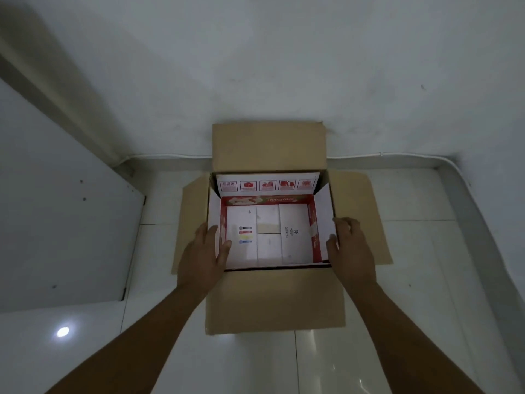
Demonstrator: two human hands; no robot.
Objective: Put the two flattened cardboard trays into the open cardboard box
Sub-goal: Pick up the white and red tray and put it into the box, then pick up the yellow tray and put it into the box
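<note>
An open brown cardboard box [274, 300] stands on the floor against the wall, its four flaps spread outward. Inside it sits a white and red printed cardboard tray [268, 234] with its side walls folded up. A white panel with red icons [267, 184] leans on the box's far wall; I cannot tell whether it belongs to this tray or to a second one. My left hand [206, 251] pinches the tray's left wall, thumb inside. My right hand [350, 248] pinches its right wall the same way.
Glossy white floor tiles [326, 362] surround the box. A white wall [284, 66] rises just behind it, with a thin cable [397, 156] along its base. A white door or panel [56, 223] stands at the left.
</note>
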